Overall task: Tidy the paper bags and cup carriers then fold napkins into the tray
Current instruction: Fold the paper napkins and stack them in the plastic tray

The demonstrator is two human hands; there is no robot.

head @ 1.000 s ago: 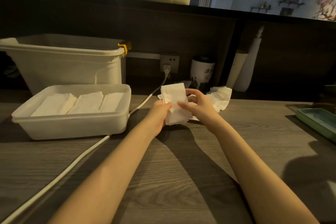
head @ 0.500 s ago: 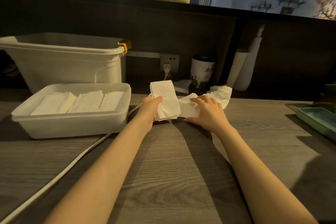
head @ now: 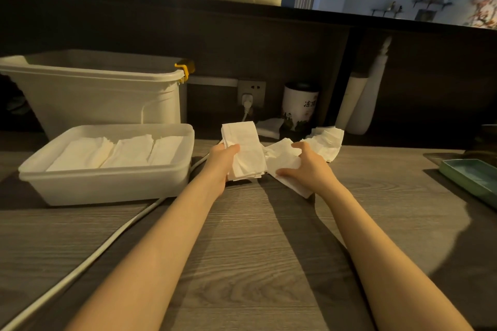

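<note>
STEP: napkin folding | left hand (head: 224, 160) grips folded napkin stack (head: 246, 152) upright on desk (head: 255, 250), just right of tray (head: 107, 185) | right hand (head: 306, 166) curls round loose napkin (head: 285, 160) | NEXT: likely fold it, add to stack, load tray.

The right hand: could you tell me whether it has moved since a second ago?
Yes. The right hand has left the folded stack in the left hand and gone right, onto a loose napkin on the table, nearer the white canister.
</note>
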